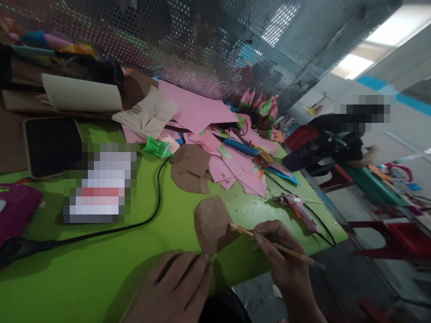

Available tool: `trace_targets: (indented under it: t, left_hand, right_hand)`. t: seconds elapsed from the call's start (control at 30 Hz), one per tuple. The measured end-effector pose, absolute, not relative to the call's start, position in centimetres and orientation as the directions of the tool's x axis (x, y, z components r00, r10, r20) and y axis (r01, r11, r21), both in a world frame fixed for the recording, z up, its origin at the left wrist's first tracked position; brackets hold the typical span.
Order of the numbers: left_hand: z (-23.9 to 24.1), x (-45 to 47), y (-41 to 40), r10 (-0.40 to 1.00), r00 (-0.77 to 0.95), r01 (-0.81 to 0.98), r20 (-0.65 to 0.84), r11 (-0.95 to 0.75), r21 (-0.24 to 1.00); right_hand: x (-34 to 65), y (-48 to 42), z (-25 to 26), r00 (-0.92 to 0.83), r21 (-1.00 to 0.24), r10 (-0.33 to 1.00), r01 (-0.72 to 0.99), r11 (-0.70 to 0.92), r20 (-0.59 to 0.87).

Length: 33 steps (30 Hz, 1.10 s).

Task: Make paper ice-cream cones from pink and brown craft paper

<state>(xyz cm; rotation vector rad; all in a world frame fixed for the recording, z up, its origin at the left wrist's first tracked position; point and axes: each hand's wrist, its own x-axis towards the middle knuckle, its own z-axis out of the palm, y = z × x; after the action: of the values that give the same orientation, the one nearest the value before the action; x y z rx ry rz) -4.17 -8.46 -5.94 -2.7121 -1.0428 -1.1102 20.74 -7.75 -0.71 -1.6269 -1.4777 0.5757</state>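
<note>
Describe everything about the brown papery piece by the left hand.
This matte brown, papery, faintly wrinkled piece lies on a glossy green tabletop, rounded at its far end, narrowing toward the person. The left hand appears to touch its near end; a slim yellowish wooden-looking stick, held in the right hand, has its tip at the right edge.

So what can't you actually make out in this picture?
All in the head view:
- Pixelated item: coarse blocks mask what it shows.
- Purple thing: cut off by the left edge.
- Left hand: its wrist is cut off by the bottom edge.
- Stick: the right hand covers part of its middle.
- Whatever lies behind the mesh: the mesh breaks it up.
</note>
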Motion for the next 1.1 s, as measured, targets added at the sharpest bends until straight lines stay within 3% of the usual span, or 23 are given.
trace_targets:
  t: [0.2,0.4,0.6,1.1]
  left_hand:
    - [-6.1,-4.3,-8.5,0.578,0.541,0.599,0.612,-0.775,0.202]
    - [-5.8,-4.2,-8.6,0.581,0.535,0.593,0.613,-0.775,0.218]
    - [-5.1,-4.2,-8.5,0.582,0.500,0.590,0.641,-0.771,0.241]
    - [-5.2,-4.3,-8.6,0.576,0.497,0.576,0.649,-0.778,0.250]
  right_hand:
    - [21.6,-7.8,-1.0,0.226,-0.808,0.947,0.586,0.053,0.227]
    - [21.0,-7.7,-1.4,0.231,-0.888,0.935,0.435,0.147,0.268]
    - [18.3,-8.5,-0.8,-0.003,-0.944,0.983,0.278,0.176,0.182]
    - [17.4,-8.6,-0.3,-0.088,-0.934,0.995,0.347,0.083,0.056]
